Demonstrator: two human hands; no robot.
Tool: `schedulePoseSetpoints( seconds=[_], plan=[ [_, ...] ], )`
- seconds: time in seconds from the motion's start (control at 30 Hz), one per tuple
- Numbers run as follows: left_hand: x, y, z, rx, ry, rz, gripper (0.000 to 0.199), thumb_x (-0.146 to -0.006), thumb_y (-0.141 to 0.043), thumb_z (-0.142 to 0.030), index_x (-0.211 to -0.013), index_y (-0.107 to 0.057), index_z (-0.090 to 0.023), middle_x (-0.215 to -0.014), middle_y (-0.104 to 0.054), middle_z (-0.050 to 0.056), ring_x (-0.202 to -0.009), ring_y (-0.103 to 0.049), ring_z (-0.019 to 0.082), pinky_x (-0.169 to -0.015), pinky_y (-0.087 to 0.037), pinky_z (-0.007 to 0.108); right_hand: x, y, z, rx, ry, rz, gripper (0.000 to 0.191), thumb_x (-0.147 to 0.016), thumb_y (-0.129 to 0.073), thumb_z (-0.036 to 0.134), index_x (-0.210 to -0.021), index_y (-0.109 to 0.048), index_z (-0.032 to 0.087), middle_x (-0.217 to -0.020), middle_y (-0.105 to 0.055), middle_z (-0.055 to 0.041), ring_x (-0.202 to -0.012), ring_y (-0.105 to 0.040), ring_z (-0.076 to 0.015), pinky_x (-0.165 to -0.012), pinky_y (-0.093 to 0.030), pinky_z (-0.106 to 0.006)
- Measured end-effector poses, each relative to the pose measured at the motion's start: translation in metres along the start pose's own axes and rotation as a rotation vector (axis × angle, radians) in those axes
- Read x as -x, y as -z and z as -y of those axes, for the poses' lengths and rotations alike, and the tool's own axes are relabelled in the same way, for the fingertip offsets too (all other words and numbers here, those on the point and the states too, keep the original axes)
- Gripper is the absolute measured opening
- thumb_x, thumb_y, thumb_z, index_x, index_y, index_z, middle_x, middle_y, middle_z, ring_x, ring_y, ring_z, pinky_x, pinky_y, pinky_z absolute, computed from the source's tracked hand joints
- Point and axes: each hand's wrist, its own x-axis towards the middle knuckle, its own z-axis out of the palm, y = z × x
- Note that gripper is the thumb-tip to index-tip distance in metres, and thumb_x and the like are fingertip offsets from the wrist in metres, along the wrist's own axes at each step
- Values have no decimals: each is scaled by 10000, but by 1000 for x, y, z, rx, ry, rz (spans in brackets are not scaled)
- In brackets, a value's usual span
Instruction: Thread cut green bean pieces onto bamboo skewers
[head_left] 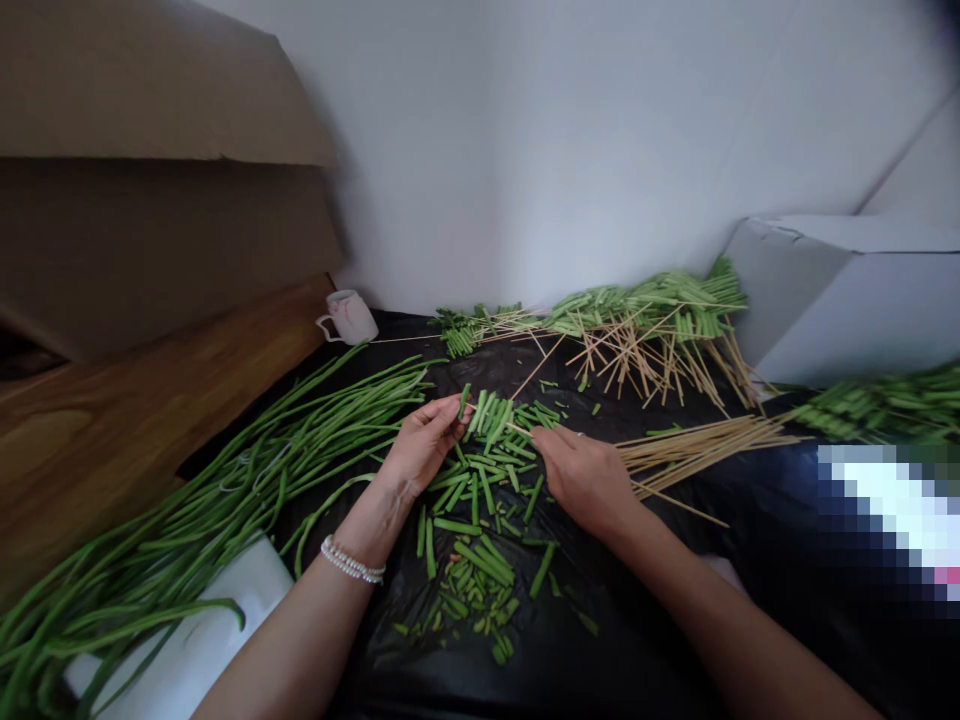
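The left hand (424, 445) is being held partly closed, with the cut bean pieces (487, 420) being gripped between its fingers and thumb, while a pearl bracelet (352, 560) is being worn on that wrist. The right hand (585, 480) is being kept nearly closed, its fingers pointing toward the left hand, and a thin bamboo skewer (519, 429) appears to be pinched in it, with the tip being directed at the bean pieces. More short green pieces are being left scattered on a black plastic sheet (600, 660), directly below and between the hands. Just right of the right hand, a loose bundle of bamboo skewers (697, 445) is lying across the sheet. Long, uncut yardlong beans (225, 480) are being spread out to the left, draped over the sheet, the wooden bench (75, 440) and a white sheet of foam (187, 640). Farther off, along the wall, a heap of skewered bean pieces (645, 310) is being kept, and another (885, 405) is lying at the right. A white mug (346, 316) is standing near the corner, beside a brown cardboard box (150, 150), and a white box (825, 300) is sitting at the right.
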Motion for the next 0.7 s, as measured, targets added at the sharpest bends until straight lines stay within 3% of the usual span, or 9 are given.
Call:
schedulePoseSetpoints(
  seconds=[0.37, 0.7],
  plan=[
    [1, -1, 2, -28, 6, -41, 274, -568, -855, -243, -795, -748, -133, -769, -723, 42, -725, -630, 110, -709, -480, 225, 1, 0, 3, 13, -27, 27, 276, -922, -390, 164, -1013, -648, 202, -834, -674, -18, -693, -581, -126, -602, -346, -242],
    [4, -5, 2, -46, 65, -44, 255, -594, -841, -263, -784, -718, -145, -751, -687, 14, -672, -594, 87, -666, -460, 213, 1, -3, 2, -13, -15, 27, 274, -924, -391, 165, -1015, -647, 197, -820, -666, -20, -707, -583, -126, -621, -356, -236]
  ],
)
